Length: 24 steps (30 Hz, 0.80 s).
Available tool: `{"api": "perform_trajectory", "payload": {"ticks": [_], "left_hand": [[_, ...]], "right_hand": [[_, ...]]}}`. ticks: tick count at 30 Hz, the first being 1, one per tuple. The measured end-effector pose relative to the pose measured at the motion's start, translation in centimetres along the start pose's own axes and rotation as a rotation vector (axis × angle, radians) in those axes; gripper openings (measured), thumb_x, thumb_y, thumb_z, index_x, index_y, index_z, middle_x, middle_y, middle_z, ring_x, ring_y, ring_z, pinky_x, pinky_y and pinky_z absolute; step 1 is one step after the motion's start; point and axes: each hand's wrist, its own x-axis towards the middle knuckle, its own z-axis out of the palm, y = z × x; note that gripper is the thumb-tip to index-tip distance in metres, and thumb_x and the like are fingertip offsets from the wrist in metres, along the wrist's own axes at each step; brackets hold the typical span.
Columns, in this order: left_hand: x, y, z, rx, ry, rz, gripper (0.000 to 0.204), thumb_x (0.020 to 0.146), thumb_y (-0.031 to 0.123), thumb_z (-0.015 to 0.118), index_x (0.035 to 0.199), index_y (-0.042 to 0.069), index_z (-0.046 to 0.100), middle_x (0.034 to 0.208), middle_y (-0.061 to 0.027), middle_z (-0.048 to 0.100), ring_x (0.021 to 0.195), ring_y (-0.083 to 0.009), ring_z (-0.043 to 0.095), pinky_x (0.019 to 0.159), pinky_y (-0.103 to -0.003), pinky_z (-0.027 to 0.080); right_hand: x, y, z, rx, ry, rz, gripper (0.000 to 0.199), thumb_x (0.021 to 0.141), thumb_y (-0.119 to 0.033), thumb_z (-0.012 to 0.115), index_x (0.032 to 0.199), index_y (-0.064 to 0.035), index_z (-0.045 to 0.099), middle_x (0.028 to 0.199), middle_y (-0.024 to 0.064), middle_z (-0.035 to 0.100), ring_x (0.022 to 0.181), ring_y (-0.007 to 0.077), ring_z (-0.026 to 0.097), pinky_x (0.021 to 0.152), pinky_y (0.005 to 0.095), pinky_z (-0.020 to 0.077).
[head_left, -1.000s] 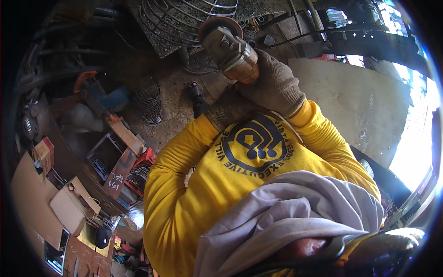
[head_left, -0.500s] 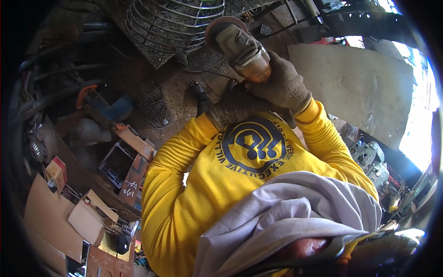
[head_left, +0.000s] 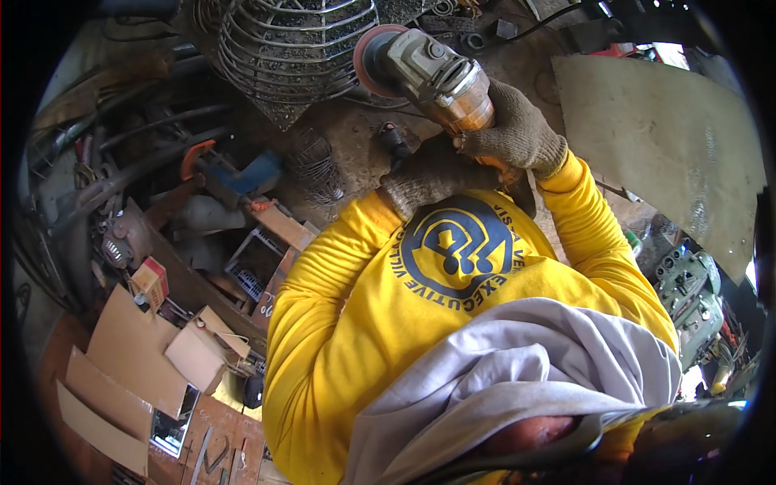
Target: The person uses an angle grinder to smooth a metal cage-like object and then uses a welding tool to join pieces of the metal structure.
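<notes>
Both my hands wear brown knit gloves and hold an angle grinder [head_left: 436, 77] with a grey head and an orange body. My right hand [head_left: 517, 129] wraps around the orange body from the right. My left hand [head_left: 428, 174] grips the tool's rear end from below, close to my chest. The grinder's reddish disc [head_left: 373, 58] points up and left. It sits right beside a domed wire cage [head_left: 283, 48]; I cannot tell if they touch. My yellow long sleeves and a grey cloth fill the lower middle of the view.
A large flat metal sheet [head_left: 663, 129] lies to the right. A blue and orange clamp-like tool [head_left: 234, 174] and scrap parts lie on the left. Folded cardboard pieces [head_left: 129, 356] lie at the lower left. A green machine part [head_left: 687, 287] sits at the right.
The grinder and both hands have drifted slightly up and to the right in view. The clutter on the left has slid downward as my head moved.
</notes>
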Motion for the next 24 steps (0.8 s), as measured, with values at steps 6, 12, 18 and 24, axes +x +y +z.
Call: {"api": "perform_trajectory", "payload": {"ticks": [6, 12, 18, 24], "left_hand": [[1.6, -0.6, 2.2, -0.181, 0.157, 0.159, 0.071, 0.076, 0.028, 0.079, 0.133, 0.006, 0.044, 0.130, -0.0126, 0.054, 0.123, -0.0248, 0.052, 0.105, -0.037, 0.042], [1.4, -1.8, 3.1, -0.034, 0.102, -0.005, 0.075, 0.076, 0.031, 0.080, 0.135, 0.005, 0.042, 0.134, -0.0127, 0.050, 0.126, -0.0231, 0.049, 0.107, -0.037, 0.040], [1.4, -5.0, 3.9, 0.120, 0.214, 0.164, 0.073, 0.083, 0.035, 0.075, 0.138, 0.005, 0.038, 0.138, -0.0117, 0.046, 0.130, -0.0220, 0.044, 0.110, -0.037, 0.036], [1.4, -3.7, 4.0, 0.245, 0.221, 0.155, 0.074, 0.083, 0.039, 0.074, 0.138, 0.006, 0.036, 0.137, -0.0113, 0.045, 0.131, -0.0217, 0.042, 0.111, -0.037, 0.034]], "right_hand": [[0.7, 1.5, -0.8, -0.110, -0.010, -0.006, 0.066, 0.064, -0.020, 0.085, 0.122, -0.0039, 0.058, 0.110, 0.0113, 0.067, 0.098, 0.0224, 0.064, 0.092, 0.0355, 0.0490], [0.6, 2.3, -0.8, -0.149, -0.059, -0.074, 0.077, 0.063, -0.037, 0.086, 0.125, -0.0032, 0.054, 0.112, 0.0191, 0.065, 0.105, 0.0342, 0.063, 0.092, 0.0409, 0.0498], [0.4, 2.9, -0.5, -0.257, -0.058, -0.090, 0.081, 0.062, -0.040, 0.086, 0.125, -0.0044, 0.053, 0.113, 0.0184, 0.063, 0.105, 0.0353, 0.062, 0.091, 0.0421, 0.0499], [1.0, 4.0, 0.0, -0.191, -0.002, -0.121, 0.078, 0.060, -0.040, 0.086, 0.123, -0.0052, 0.055, 0.110, 0.0180, 0.065, 0.101, 0.0354, 0.063, 0.088, 0.0417, 0.0512]]}}
